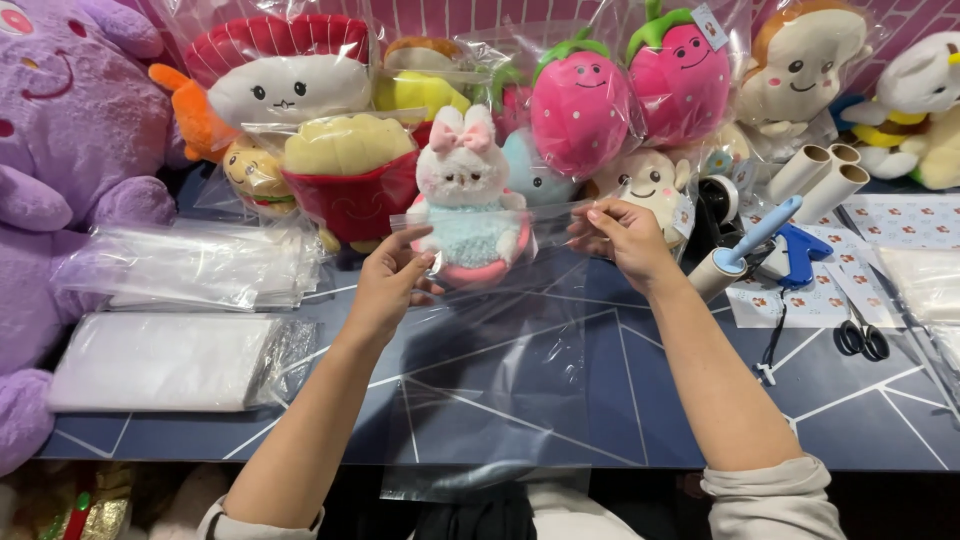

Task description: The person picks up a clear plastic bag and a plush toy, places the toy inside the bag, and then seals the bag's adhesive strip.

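My left hand [388, 282] and my right hand [625, 236] each pinch an upper corner of a large clear plastic bag [490, 370], which hangs down over the dark blue table [700, 420] toward me. Just behind the bag's top edge stands a small white bunny plush [465, 185] with a pink bow, a pale blue body and a pink base. The bag looks empty, and the bunny is seen partly through its upper edge.
A row of bagged plush toys lines the back: a shrimp sushi [285, 75], fries in a red cup [350, 175], two strawberries [625, 95], a toast [800, 65]. A big purple plush [60, 150] and stacked clear bags [190, 265] lie left. A lint roller [735, 255], scissors [860, 335] and sticker sheets [900, 220] lie right.
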